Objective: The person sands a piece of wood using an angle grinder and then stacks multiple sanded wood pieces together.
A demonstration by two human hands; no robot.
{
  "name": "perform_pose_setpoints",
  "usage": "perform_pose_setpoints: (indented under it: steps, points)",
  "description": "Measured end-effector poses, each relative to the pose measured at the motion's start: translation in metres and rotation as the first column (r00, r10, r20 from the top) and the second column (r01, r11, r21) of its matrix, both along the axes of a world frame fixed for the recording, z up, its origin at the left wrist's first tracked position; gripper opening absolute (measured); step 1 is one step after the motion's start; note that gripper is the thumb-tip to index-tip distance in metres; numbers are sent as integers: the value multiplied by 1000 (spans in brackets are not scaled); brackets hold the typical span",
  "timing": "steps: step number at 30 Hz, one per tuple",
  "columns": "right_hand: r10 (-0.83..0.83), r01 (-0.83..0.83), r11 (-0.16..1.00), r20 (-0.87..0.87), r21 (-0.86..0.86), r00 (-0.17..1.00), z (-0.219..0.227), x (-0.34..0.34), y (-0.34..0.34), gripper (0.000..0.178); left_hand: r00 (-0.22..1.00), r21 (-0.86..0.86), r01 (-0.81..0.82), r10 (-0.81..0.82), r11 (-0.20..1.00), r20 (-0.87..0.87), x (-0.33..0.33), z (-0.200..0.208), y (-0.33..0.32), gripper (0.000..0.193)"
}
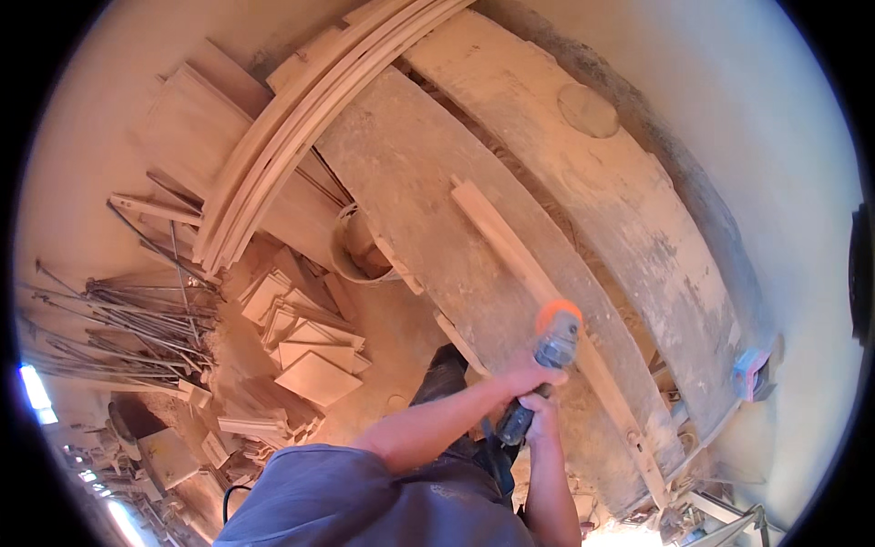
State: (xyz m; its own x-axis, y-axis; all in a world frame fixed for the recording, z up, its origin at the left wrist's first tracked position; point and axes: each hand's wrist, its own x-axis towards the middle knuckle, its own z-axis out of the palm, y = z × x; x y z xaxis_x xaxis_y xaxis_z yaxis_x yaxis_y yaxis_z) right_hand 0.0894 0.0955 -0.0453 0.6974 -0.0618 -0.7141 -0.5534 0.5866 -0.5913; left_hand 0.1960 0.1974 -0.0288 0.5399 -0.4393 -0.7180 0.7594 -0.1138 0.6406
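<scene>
where a wooden strip [497, 232] slants toward the frame's lower right, i have my left hand [531, 376] and right hand [544, 419] wrapped around an orange-disced power tool [557, 344]

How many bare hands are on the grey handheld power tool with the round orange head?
2: the bare left hand is nearer the round orange head of the grey handheld power tool; the bare right hand is closer to its rear end.
</scene>
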Motion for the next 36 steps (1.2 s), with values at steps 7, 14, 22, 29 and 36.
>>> perform_pose_setpoints:
  steps: [7, 14, 22, 29, 36]
  points:
    - [158, -148, 985, -120, 84, 980, 6, 146, 80, 37, 997, 188, -48, 59, 981, -58, 136, 15, 92, 41]
    - [322, -321, 943, 5, 85, 947, 4, 265, 141, 41, 927, 144, -352, 366, 925, -80, 224, -6, 162, 42]
    - [187, -174, 977, -103, 127, 977, 14, 230, 137, 43, 975, 175, -220, 221, 960, 15, 195, -7, 139, 43]
    - [238, -232, 966, -40, 111, 971, 10, 250, 149, 29, 950, 138, -299, 308, 944, -51, 211, -12, 153, 26]
    - [126, -119, 987, -58, 104, 990, 15, 165, 91, 46, 983, 169, -162, 174, 972, -57, 138, -4, 88, 28]
